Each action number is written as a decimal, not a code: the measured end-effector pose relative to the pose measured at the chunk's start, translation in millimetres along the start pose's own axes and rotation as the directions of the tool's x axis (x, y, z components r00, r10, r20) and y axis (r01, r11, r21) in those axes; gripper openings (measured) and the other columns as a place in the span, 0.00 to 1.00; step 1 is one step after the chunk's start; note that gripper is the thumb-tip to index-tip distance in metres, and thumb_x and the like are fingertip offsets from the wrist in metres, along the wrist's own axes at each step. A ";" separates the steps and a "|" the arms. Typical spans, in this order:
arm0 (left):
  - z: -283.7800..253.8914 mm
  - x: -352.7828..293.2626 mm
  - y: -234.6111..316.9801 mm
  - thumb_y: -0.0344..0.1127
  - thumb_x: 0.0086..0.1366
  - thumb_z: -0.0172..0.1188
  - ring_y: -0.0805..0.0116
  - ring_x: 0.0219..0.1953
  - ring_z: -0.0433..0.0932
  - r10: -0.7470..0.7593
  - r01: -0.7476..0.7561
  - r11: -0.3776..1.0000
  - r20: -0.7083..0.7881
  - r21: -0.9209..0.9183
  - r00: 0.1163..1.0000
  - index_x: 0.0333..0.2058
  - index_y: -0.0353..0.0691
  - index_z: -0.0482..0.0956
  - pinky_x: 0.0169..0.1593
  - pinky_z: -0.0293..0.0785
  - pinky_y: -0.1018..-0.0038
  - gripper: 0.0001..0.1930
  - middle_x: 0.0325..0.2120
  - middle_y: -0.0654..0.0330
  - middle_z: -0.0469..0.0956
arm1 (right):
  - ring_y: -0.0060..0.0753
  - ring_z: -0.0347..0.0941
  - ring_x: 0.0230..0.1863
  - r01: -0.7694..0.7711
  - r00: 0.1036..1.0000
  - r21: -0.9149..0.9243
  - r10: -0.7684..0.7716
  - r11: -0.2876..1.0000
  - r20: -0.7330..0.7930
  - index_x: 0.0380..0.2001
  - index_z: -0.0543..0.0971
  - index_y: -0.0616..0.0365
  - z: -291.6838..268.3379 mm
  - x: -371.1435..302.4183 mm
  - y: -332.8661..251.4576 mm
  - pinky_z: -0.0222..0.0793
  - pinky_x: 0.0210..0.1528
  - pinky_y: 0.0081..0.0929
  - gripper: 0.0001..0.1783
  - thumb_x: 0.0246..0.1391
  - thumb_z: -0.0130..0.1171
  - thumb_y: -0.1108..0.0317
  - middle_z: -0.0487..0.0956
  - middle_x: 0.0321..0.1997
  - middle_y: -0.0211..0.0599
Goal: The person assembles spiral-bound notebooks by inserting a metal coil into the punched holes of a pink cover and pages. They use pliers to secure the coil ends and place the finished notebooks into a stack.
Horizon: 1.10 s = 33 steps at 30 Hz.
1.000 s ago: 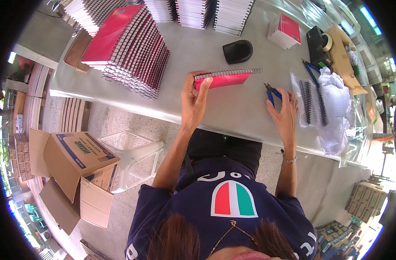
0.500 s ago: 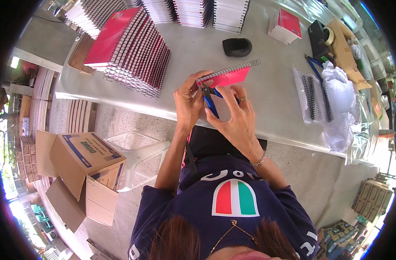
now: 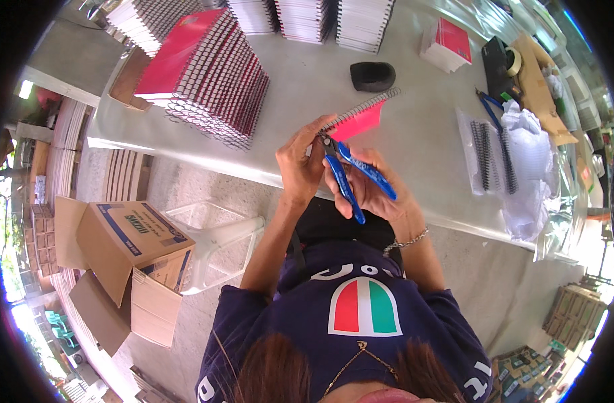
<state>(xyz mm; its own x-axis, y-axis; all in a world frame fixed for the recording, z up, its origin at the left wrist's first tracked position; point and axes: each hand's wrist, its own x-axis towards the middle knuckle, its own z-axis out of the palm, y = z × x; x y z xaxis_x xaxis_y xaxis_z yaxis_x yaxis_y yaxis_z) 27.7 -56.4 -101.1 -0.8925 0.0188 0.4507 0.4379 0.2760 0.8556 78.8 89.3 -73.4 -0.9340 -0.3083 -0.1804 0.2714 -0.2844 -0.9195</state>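
My left hand (image 3: 300, 160) grips the near end of a red-covered spiral notebook (image 3: 362, 123), held up over the table's front edge. A dark wire coil (image 3: 367, 105) runs along its upper edge and sticks out past the far end. In my right hand (image 3: 377, 191) is a pair of blue-handled wire cutters (image 3: 347, 181), with the handles spread apart. The cutters' jaws are at the coil's near end, beside my left fingers. My left fingers partly hide that end, so I cannot tell whether the jaws touch the wire.
Stacked red spiral notebooks (image 3: 206, 80) stand at the table's left. Ahead are a black rounded object (image 3: 373, 76) and a small red-covered stack (image 3: 447, 46). Loose coils (image 3: 483, 154) lie at right by crumpled white plastic (image 3: 527, 154). An open carton (image 3: 136, 235) sits near a white stool (image 3: 220, 248).
My right hand has turned and moved slightly down and right, so the cutters' blue handles show fully. The notebook and left hand have shifted a little.
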 end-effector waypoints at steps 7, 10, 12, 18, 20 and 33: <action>-26.1 14.4 44.1 0.23 0.62 0.61 0.76 0.35 0.81 -0.045 0.051 0.997 -0.108 0.053 0.993 0.48 0.36 0.81 0.39 0.78 0.77 0.15 0.44 0.56 0.83 | 0.37 0.75 0.47 0.141 0.975 -0.771 -0.223 0.622 -0.002 0.51 0.72 0.56 -82.0 -5.9 -33.6 0.71 0.48 0.35 0.17 0.62 0.58 0.61 0.75 0.46 0.40; -67.8 41.5 93.6 0.28 0.63 0.64 0.85 0.24 0.71 0.130 -0.078 0.979 -0.280 0.190 0.951 0.50 0.36 0.81 0.29 0.70 0.84 0.16 0.47 0.62 0.82 | 0.43 0.71 0.53 -0.017 0.849 -0.993 -0.523 0.115 -0.075 0.50 0.72 0.54 -139.2 -4.6 -27.8 0.65 0.54 0.41 0.18 0.58 0.60 0.64 0.74 0.49 0.41; -104.3 66.4 110.2 0.34 0.62 0.67 0.88 0.18 0.55 0.175 -0.050 0.956 -0.427 0.289 0.887 0.52 0.39 0.80 0.22 0.51 0.88 0.19 0.41 0.65 0.84 | 0.48 0.68 0.55 -0.099 0.799 -0.995 -0.596 0.000 -0.079 0.51 0.72 0.53 -156.0 -2.9 -27.8 0.61 0.58 0.45 0.18 0.57 0.60 0.64 0.73 0.50 0.43; -164.4 129.6 92.0 0.33 0.63 0.67 0.87 0.23 0.68 0.154 -0.219 0.974 -0.543 -0.057 0.826 0.42 0.33 0.79 0.25 0.61 0.89 0.13 0.26 0.66 0.79 | 0.54 0.64 0.57 -0.102 0.795 -0.995 -0.601 0.001 -0.082 0.52 0.71 0.53 -148.3 -6.6 -26.0 0.57 0.62 0.48 0.18 0.59 0.57 0.64 0.71 0.53 0.46; -175.0 130.6 75.7 0.33 0.63 0.67 0.84 0.26 0.71 0.155 -0.149 0.987 -0.540 0.056 0.827 0.39 0.32 0.78 0.29 0.65 0.87 0.11 0.27 0.65 0.78 | 0.54 0.64 0.57 -0.091 0.805 -0.996 -0.588 0.017 -0.083 0.52 0.71 0.53 -145.8 -5.5 -28.3 0.57 0.62 0.48 0.18 0.59 0.57 0.64 0.70 0.54 0.46; -171.4 120.9 40.1 0.46 0.69 0.59 0.71 0.33 0.74 0.259 0.049 0.880 -0.564 0.472 0.784 0.37 0.32 0.79 0.37 0.69 0.74 0.19 0.31 0.58 0.80 | 0.53 0.63 0.59 -0.064 0.794 -0.997 -0.602 0.046 -0.079 0.52 0.72 0.54 -148.6 -9.7 -29.8 0.56 0.63 0.48 0.19 0.59 0.58 0.63 0.70 0.55 0.48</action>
<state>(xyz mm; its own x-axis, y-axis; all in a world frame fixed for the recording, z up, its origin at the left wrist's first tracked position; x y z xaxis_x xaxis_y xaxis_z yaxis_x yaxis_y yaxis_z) -44.1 -207.7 31.3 -0.5257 -0.4556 0.7184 0.2906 0.6976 0.6550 45.3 235.7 -96.1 -0.9238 -0.0023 0.3830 -0.1595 0.9114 -0.3794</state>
